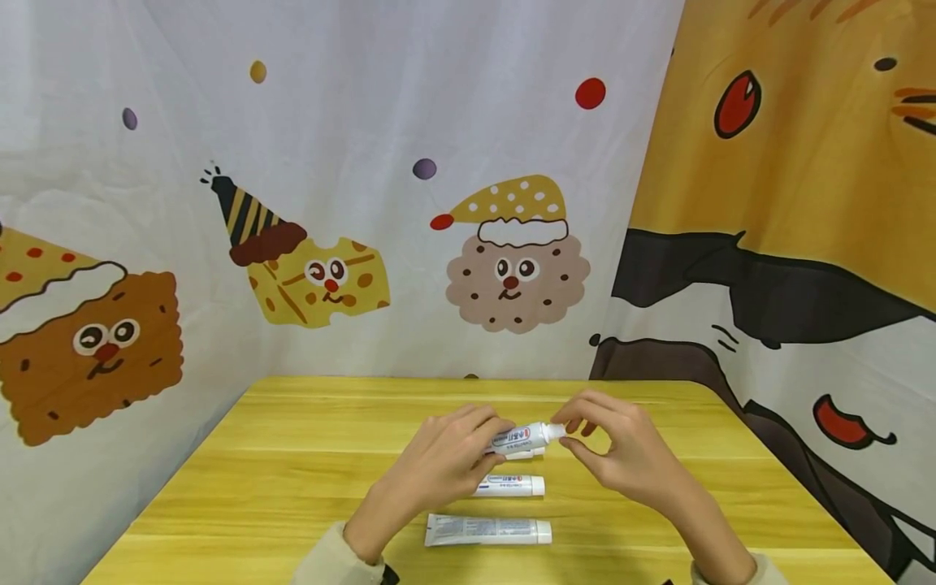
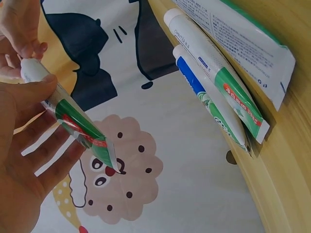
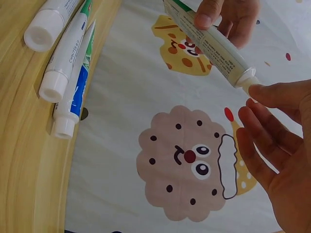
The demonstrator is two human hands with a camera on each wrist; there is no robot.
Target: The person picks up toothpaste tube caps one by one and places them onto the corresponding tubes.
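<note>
My left hand (image 1: pixel 449 455) holds a white and green toothpaste tube (image 1: pixel 515 439) above the table, thumb on one side and fingers on the other. The tube lies nearly level in the head view, its narrow white cap (image 1: pixel 555 431) pointing right. With thumb and fingertips my right hand (image 1: pixel 625 447) pinches that cap, as the right wrist view also shows at the cap (image 3: pixel 249 84). The flat green end of the tube (image 2: pixel 80 121) sticks out past the left fingers in the left wrist view.
Below the hands, three more toothpaste tubes lie roughly parallel on the wooden table (image 1: pixel 292 487): a near one (image 1: pixel 486 531) with its printed back up, a middle one (image 1: pixel 515 486), and a far one (image 1: pixel 539 452) partly hidden by the held tube. A patterned curtain (image 1: pixel 351 122) surrounds the table.
</note>
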